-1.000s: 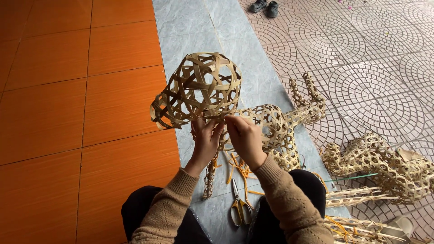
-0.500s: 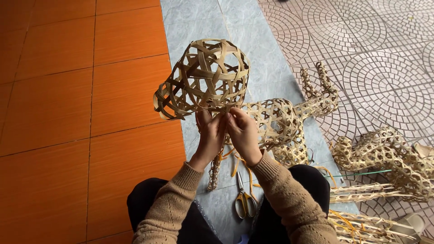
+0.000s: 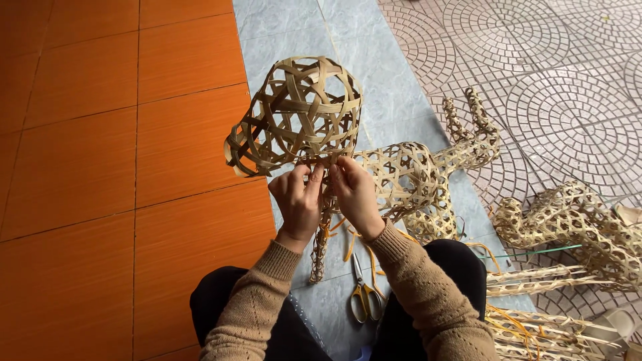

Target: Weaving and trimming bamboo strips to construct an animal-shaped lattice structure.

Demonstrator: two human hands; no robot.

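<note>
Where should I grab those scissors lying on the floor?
Take the scissors by the yellow looped handles, which lie nearest the person, between the knees. Come from above: the blades point away, toward the left hand and right hand working on the woven bamboo form.

Floor: orange tiles (image 3: 100, 167) left, grey slab strip (image 3: 374, 87) ctr, patterned paving (image 3: 568, 80) right. On it: scissors (image 3: 364, 294), woven bamboo figures (image 3: 414, 180) (image 3: 575, 224), loose strips (image 3: 535, 334).
</note>
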